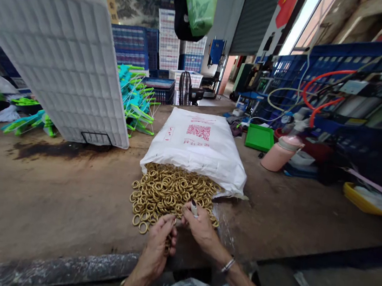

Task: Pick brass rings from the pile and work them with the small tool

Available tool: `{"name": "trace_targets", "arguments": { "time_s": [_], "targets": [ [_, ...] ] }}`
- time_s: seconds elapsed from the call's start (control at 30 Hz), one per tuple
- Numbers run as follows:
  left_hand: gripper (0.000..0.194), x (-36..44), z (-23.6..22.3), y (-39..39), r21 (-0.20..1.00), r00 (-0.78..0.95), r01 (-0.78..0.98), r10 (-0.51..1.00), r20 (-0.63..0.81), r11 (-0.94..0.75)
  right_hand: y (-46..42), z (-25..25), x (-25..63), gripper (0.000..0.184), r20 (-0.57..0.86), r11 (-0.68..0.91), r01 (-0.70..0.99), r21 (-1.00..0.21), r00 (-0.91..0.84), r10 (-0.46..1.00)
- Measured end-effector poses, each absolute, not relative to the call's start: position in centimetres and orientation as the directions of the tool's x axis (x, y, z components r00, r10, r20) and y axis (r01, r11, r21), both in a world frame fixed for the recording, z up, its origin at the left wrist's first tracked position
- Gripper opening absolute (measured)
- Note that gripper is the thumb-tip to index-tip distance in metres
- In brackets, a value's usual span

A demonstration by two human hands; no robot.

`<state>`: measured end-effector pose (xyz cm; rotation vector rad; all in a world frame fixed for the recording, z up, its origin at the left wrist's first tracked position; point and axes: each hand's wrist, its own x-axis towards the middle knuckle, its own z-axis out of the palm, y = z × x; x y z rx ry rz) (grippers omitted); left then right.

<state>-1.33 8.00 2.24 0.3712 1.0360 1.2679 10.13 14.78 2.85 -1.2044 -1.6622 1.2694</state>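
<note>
A heap of brass-coloured metal rings (167,189) spills onto the table from the mouth of a white woven sack (201,139) with red print. My left hand (159,239) is closed in front of the heap, with several rings in its curled fingers and one ring near the thumb tip. Just right of it, my right hand (203,226) is closed around a slim white pen-like tool (194,209) with a black end. Its fingertips are by the rings at the heap's front edge; whether they also pinch a ring is hidden.
At left a tall white ribbed panel (67,66) stands on the brown table (75,193), with turquoise and green plastic pieces (135,98) behind it. At right are a green tray (259,138), a pink spray bottle (281,152) and a yellow tray (373,202). A green bag (200,3) hangs overhead.
</note>
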Motion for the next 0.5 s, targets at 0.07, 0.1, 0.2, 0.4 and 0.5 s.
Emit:
{"name": "trace_targets", "arguments": {
  "time_s": [0.07,0.1,0.2,0.4,0.5],
  "targets": [
    [0.041,-1.0,2.6,8.2,0.763,-0.082,-0.575,0.907,-0.412,0.295,14.1,2.6,9.9,0.025,-0.082,-0.05,0.11,-0.993,-0.318,0.945],
    [0.04,-0.8,2.7,8.3,0.776,-0.094,-0.563,0.911,-0.403,0.285,13.8,2.4,9.7,0.025,-0.128,-0.118,0.052,-0.992,-0.321,0.938],
    [0.035,-0.3,2.7,8.5,0.821,-0.137,-0.518,0.924,-0.358,0.242,13.1,2.0,9.6,0.025,-0.219,-0.248,-0.043,-0.968,-0.343,0.913],
    [0.032,-0.8,1.2,8.3,0.909,-0.267,-0.357,0.909,-0.32,0.215,12.5,2.0,9.9,0.025,-0.086,-0.029,0.174,-0.984,-0.33,0.94],
    [0.026,-1.3,1.0,8.0,0.971,-0.338,-0.132,0.912,-0.233,0.199,12.5,2.4,10.3,0.02,-0.031,0.071,0.305,-0.95,-0.318,0.948]
  ]
}}
